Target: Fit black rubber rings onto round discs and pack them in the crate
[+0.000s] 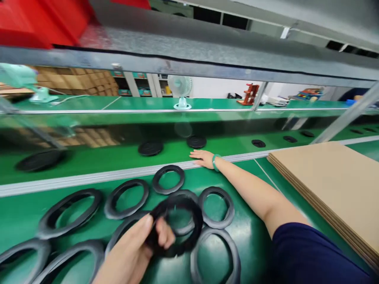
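My left hand [130, 248] is closed on a black ring [196, 230], thumb on top and fingers curled through its opening; the ring is held above the green table and is slightly blurred. Reaching far forward, my right hand [203, 158] is at the metal rail, its fingers stretched out and nothing seen in them. Just beyond those fingertips lies a flat black round piece [196, 141] on the green belt [174, 152]. Grey-black rings lie about on the table, among them one ring [228, 209] to the right and another ring [111, 205] to the left.
More black round pieces, such as one piece [150, 148], lie along the belt. A stack of cardboard sheets [328, 185] is at the right. Overhead runs a metal shelf [177, 43] with a red bin [38, 23]. Behind the belt stands a small fan [180, 88].
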Available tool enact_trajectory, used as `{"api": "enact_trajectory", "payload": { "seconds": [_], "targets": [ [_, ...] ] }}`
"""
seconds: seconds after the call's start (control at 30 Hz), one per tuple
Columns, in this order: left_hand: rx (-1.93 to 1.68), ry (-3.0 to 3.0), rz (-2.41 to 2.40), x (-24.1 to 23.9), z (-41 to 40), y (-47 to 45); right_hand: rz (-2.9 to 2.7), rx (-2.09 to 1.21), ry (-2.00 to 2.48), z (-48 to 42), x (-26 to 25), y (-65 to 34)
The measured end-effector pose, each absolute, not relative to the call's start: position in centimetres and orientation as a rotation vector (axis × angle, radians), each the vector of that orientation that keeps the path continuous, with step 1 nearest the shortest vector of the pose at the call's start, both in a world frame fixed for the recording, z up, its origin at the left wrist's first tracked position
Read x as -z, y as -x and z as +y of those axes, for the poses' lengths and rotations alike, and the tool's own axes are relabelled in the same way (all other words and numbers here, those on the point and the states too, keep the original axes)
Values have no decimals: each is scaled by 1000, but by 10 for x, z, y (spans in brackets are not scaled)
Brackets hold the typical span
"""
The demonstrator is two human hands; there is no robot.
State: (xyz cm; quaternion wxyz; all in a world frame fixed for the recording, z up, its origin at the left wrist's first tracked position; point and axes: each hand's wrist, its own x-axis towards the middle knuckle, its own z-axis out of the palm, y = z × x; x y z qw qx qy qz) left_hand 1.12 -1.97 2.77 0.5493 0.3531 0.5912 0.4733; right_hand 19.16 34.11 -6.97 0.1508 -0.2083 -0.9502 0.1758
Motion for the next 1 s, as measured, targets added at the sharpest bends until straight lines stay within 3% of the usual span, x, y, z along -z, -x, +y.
{"api": "enact_trajectory", "payload": {
  "seconds": [0.23, 0.73, 1.0],
  "targets": [
    [-1416, -163, 933, -7, 9, -23, -2706, -533, 549, 349, 78, -194],
    [-1398, -193, 846, -5, 4, -18, -2686, -622, 546, 345, 71, -196],
    [-1336, -313, 967, 3, 3, -14, -2628, -501, 720, 345, 62, -194]
  ]
}}
